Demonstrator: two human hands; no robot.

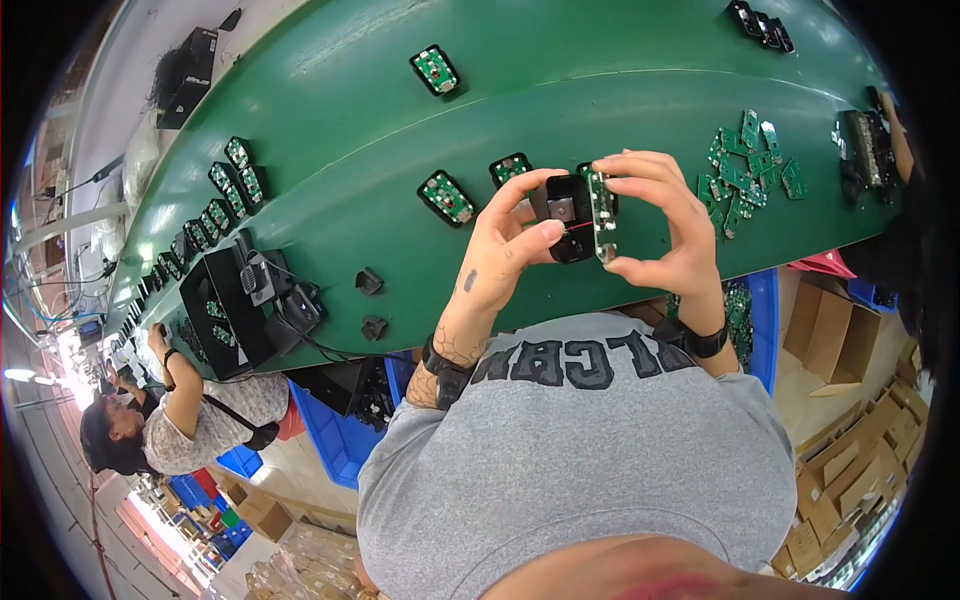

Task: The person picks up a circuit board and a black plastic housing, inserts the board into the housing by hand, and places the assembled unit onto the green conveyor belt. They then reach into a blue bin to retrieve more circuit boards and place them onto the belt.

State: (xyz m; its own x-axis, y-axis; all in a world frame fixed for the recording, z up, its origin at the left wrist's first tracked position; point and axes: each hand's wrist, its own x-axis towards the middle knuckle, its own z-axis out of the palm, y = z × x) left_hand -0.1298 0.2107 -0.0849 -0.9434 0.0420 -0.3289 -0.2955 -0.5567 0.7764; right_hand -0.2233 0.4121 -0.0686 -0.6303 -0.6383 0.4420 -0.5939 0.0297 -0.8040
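Over the green table (370, 215), my left hand (497, 245) is closed on a black plastic housing (568, 190), its hollow side facing up. Inside the housing shows a grey square part. My right hand (675, 215) pinches a green circuit board (604, 225) by its two ends and holds it on edge just right of the housing. A thin red wire runs between the housing and the board. Behind my hands lies a black housing with a board in it (511, 166), partly hidden. A similar filled housing (447, 198) rests left of it, and another filled housing (435, 70) farther away.
Loose circuit boards (742, 175) form a pile at the right. Rows of filled housings (215, 218) stretch left, past a black box (225, 315) and a handheld radio (262, 278). Two small black pieces (371, 281) lie nearby. Blue bins (335, 435) stand below the edge; a co-worker (180, 420) is at left.
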